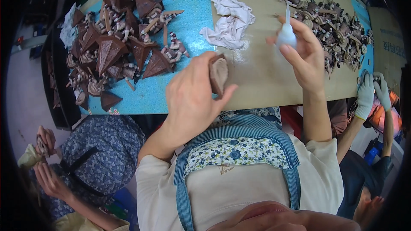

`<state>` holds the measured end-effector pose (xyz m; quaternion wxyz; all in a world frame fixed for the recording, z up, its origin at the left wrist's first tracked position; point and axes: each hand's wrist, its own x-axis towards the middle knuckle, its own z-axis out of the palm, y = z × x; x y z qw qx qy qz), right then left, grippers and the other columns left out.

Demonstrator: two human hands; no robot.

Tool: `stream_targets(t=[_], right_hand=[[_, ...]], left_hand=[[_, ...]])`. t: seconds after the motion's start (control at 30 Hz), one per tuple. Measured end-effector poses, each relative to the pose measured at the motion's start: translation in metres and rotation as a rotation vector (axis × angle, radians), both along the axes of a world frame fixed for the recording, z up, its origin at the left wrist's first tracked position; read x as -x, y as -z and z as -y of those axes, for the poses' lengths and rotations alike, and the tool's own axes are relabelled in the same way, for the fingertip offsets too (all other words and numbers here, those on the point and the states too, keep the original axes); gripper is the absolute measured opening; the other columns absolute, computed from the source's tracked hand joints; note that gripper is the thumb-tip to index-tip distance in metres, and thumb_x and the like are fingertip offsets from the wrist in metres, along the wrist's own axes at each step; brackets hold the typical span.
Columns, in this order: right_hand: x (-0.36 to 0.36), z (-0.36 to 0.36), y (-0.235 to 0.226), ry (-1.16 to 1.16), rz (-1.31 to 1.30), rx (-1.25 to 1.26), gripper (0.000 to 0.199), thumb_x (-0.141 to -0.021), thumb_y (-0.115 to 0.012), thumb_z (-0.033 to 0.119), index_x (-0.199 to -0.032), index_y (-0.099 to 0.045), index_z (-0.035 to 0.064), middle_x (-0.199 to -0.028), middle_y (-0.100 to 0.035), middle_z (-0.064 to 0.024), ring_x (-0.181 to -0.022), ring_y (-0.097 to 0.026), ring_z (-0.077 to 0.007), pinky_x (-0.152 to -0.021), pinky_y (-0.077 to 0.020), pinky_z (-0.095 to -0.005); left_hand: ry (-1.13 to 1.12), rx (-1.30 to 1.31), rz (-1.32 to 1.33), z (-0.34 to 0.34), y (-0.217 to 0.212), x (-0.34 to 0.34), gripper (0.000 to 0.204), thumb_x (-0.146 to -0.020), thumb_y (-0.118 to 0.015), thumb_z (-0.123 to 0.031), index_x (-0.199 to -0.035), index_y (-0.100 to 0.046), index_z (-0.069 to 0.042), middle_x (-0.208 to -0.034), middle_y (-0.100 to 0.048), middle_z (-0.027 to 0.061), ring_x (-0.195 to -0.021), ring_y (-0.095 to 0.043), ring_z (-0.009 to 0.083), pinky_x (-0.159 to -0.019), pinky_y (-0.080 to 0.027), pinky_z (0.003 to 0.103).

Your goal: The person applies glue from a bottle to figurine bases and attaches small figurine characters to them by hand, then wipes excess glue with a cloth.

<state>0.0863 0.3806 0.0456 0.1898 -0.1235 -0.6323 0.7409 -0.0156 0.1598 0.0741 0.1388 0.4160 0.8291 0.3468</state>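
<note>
My left hand (190,92) is closed around a brown piece (219,75) with a pale, rough tan face turned to the right, held over the near part of the table. My right hand (310,60) grips a small whitish squeeze bottle (286,37) with a long thin nozzle pointing away from me. The bottle is upright-looking and apart from the brown piece. Between and beyond the hands lies a crumpled white cloth (230,21).
On the left, a heap of brown roof-shaped pieces (112,53) mixes with small figurines covers the blue mat (188,21). A pile of small figurine parts (338,30) fills the right side of the brown board (257,85). Co-workers' hands (46,162) and gloved hands (366,96) are at either side.
</note>
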Motion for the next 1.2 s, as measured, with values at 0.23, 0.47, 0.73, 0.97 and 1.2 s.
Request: stream_targets(t=[0.23,0.47,0.73,0.97,1.2], right_hand=[[0.033,-0.012,0.039,0.089,0.252,-0.546,0.040,-0.076,-0.061,-0.005,-0.114,-0.057,0.0041,-0.108,-0.062,-0.0114,-0.098,-0.061,-0.0174,-0.088,-0.0474,-0.0288],[0.042,-0.045,-0.009,0.038,0.210,-0.950,0.062,-0.067,-0.043,-0.015,-0.124,-0.053,0.0072,-0.122,-0.057,-0.0128,-0.114,-0.054,-0.0276,-0.099,-0.0420,-0.0357],[0.088,-0.108,-0.004,-0.272,0.539,-1.680,0.052,-0.070,-0.058,-0.002,-0.120,-0.054,0.0068,-0.122,-0.053,-0.0140,-0.118,-0.046,-0.0324,-0.094,-0.0439,-0.0413],[0.084,-0.100,-0.017,-0.284,0.770,-1.870,0.028,-0.071,-0.069,0.007,-0.098,-0.062,0.0022,-0.113,-0.054,-0.0131,-0.115,-0.047,-0.0328,-0.088,-0.0459,-0.0421],[0.062,-0.092,-0.058,0.123,0.319,-1.694,0.022,-0.076,-0.071,0.013,-0.092,-0.061,0.0016,-0.097,-0.059,-0.0124,-0.093,-0.055,-0.0270,-0.073,-0.0448,-0.0346]], left_hand=[[0.056,-0.295,-0.075,0.000,-0.003,0.016,0.077,-0.066,-0.077,-0.012,-0.129,-0.037,0.005,-0.110,-0.051,0.0210,-0.096,-0.054,0.0355,-0.085,-0.043,0.042],[-0.070,-0.365,-0.094,0.002,0.005,0.017,0.072,-0.070,-0.073,-0.006,-0.131,-0.036,0.005,-0.120,-0.048,0.0240,-0.107,-0.050,0.0365,-0.095,-0.039,0.043],[-0.135,-0.781,-0.166,-0.015,0.007,0.016,0.062,-0.064,-0.076,0.004,-0.115,-0.042,-0.002,-0.116,-0.056,0.0216,-0.105,-0.057,0.0353,-0.094,-0.040,0.047],[-0.223,-0.902,-0.264,-0.019,0.007,0.019,0.063,-0.063,-0.078,0.005,-0.111,-0.038,-0.005,-0.114,-0.054,0.0200,-0.103,-0.056,0.0340,-0.090,-0.043,0.044],[-0.277,-0.944,-0.440,-0.024,0.000,0.031,0.067,-0.061,-0.081,0.004,-0.107,-0.033,-0.006,-0.113,-0.048,0.0194,-0.102,-0.054,0.0284,-0.084,-0.048,0.035]])
